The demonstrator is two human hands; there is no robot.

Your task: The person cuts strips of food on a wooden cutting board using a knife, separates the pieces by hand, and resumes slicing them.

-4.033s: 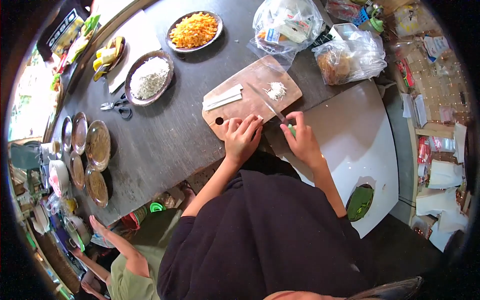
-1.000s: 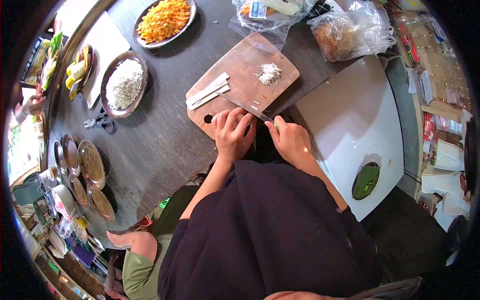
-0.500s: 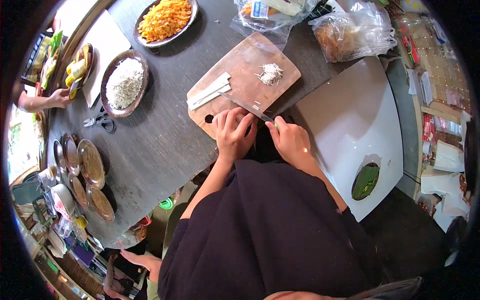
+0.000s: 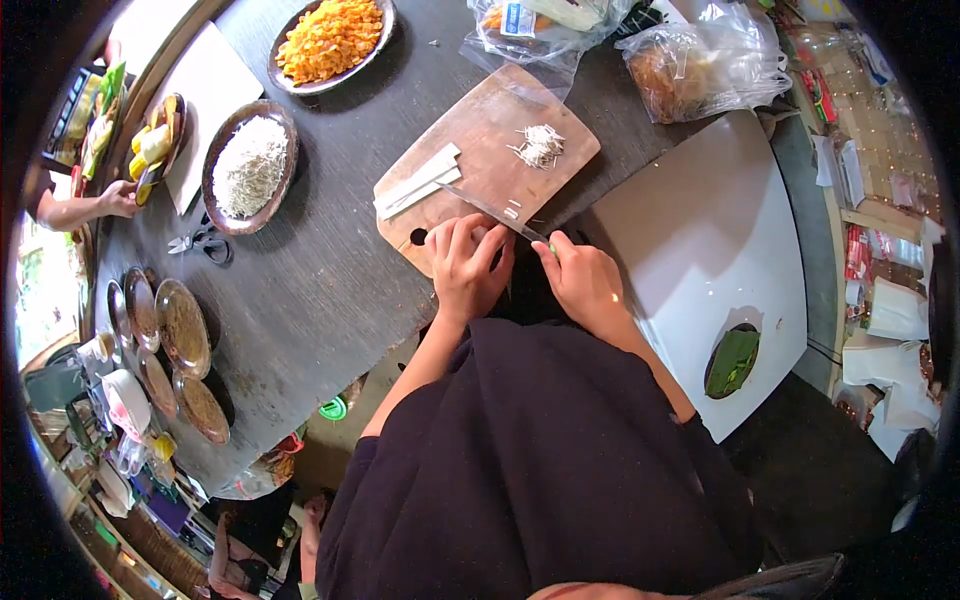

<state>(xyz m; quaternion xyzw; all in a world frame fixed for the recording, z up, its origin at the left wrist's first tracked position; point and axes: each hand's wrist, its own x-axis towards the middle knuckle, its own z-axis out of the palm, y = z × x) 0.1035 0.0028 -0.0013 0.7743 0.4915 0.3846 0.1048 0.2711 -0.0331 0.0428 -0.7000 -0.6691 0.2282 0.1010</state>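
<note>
My right hand (image 4: pixel 583 285) is closed round the handle of a knife (image 4: pixel 488 208). The blade slants up and left over the near part of a wooden cutting board (image 4: pixel 485 125). Close beside the blade, my left hand (image 4: pixel 464 268) rests at the board's near edge with fingers curled down; what they press on is hidden. A few short white slivers (image 4: pixel 513 209) lie just beyond the knife. Long flat white strips (image 4: pixel 420 182) lie on the board's left part, and a small heap of thin white shreds (image 4: pixel 540 147) sits at its right.
Bowls of orange pieces (image 4: pixel 332 42) and white shreds (image 4: pixel 250 168) stand left of the board. Scissors (image 4: pixel 204 243) and several brown plates (image 4: pixel 183 328) lie further left. Plastic bags (image 4: pixel 705 70) sit behind. Another person's hand (image 4: pixel 122 198) holds a dish at far left.
My hands and the knife have barely moved. At the bottom left, another person's limbs have shifted. The board and the food on it look the same.
</note>
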